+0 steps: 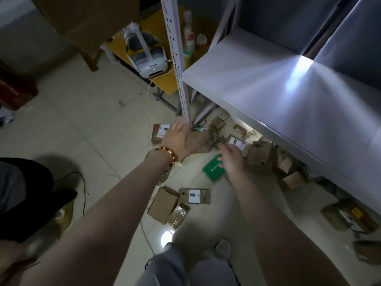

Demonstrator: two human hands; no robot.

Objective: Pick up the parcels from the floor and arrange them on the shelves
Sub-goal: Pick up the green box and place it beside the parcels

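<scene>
Bead bracelet (166, 154) on left wrist. Left hand (177, 140) down at brown parcel (201, 142) beside shelf post (181, 79); fingers blurred, can't tell if gripping. Labelled box (159, 132) just behind hand. Green packet (213, 169) flat on floor (92, 120). Right hand (232, 157) over its edge, fingers loosely spread, holding nothing. More parcels (259, 155) heaped on floor under grey shelf (288, 89).

Pale tiled floor (82, 120) fills the dim room. A yellow table (165, 84) stands at twelve o'clock, a grey wall (20, 44) at ten, white metal shelving (268, 89) at two, catching a bright glare (299, 67).
</scene>
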